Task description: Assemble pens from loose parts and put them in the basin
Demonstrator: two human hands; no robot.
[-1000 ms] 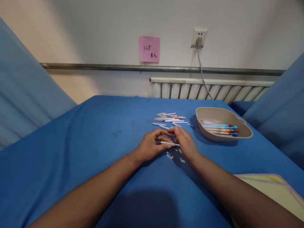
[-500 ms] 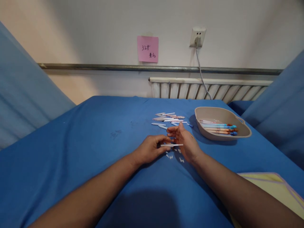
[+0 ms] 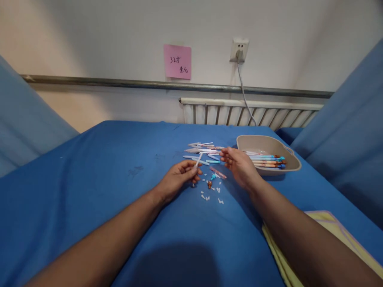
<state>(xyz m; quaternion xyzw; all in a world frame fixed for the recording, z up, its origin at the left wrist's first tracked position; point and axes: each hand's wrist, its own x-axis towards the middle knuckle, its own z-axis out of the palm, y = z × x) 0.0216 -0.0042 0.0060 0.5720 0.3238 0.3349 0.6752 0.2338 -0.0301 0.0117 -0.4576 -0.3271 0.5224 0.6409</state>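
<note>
My left hand (image 3: pixel 178 177) is closed, thumb and fingers pinching a slim white pen refill (image 3: pixel 198 160) that tilts up and away. Its lower end is hidden in the fingers. My right hand (image 3: pixel 239 167) is open with nothing visible in it, fingers stretched toward the pen parts and close to the basket's left side. Between the hands lie a pinkish pen barrel (image 3: pixel 218 172), a turquoise pen part (image 3: pixel 213 176), a brown pen part (image 3: pixel 210 184) and several small white tips (image 3: pixel 220 201). Behind them is a loose pile of pen barrels and white refills (image 3: pixel 206 150).
A beige basket (image 3: pixel 295 165) holding several pens (image 3: pixel 269 160) stands at the right. A folded yellow cloth (image 3: pixel 332 227) lies under my right forearm. The blue sheet (image 3: pixel 104 159) covers the table, with a wall rail (image 3: pixel 134 84) and radiator (image 3: pixel 233 104) behind.
My right hand has moved away from my left, toward the basket, uncovering the small pen parts. The white refill in my left hand has swung from level to pointing upward. The view has shifted right.
</note>
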